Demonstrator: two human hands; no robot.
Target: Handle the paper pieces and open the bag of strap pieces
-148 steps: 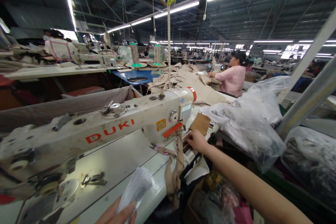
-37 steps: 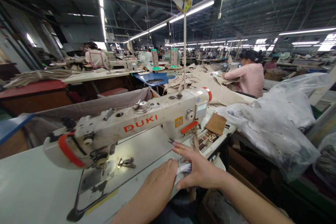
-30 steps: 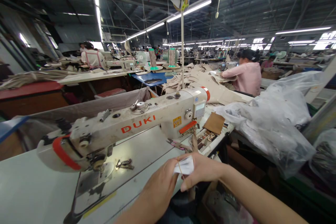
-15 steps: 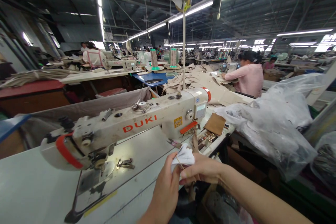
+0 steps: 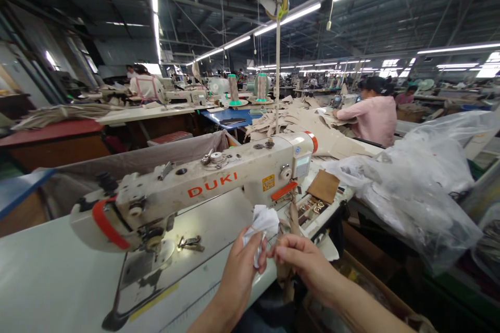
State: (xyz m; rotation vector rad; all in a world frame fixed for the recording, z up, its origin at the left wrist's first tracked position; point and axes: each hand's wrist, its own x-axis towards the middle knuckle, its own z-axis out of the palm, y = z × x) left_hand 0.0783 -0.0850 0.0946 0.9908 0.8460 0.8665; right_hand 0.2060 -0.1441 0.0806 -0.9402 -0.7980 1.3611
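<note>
My left hand (image 5: 239, 263) is closed around a small bundle of thin white pieces (image 5: 264, 218), fanned out at the top; whether they are paper or cloth I cannot tell. Just to its right, my right hand (image 5: 302, 259) has thumb and fingertips pinched together. Whatever is in that pinch, if anything, is too small to make out. Both hands are above the front edge of the sewing table (image 5: 42, 276), in front of a white sewing machine (image 5: 222, 179) with orange trim. A small metal piece (image 5: 190, 243) lies on the table near the needle.
A brown square piece (image 5: 323, 186) and several metal buckles (image 5: 318, 207) lie at the table's right end. Beyond are beige cut pieces (image 5: 304, 122) and clear plastic bags (image 5: 414, 177). A co-worker in pink (image 5: 375, 119) sits at another machine.
My right hand has moved off the white bundle to the right and now pinches beside it. The bundle has shifted slightly left in my left hand. A thin tan band across it shows less clearly.
</note>
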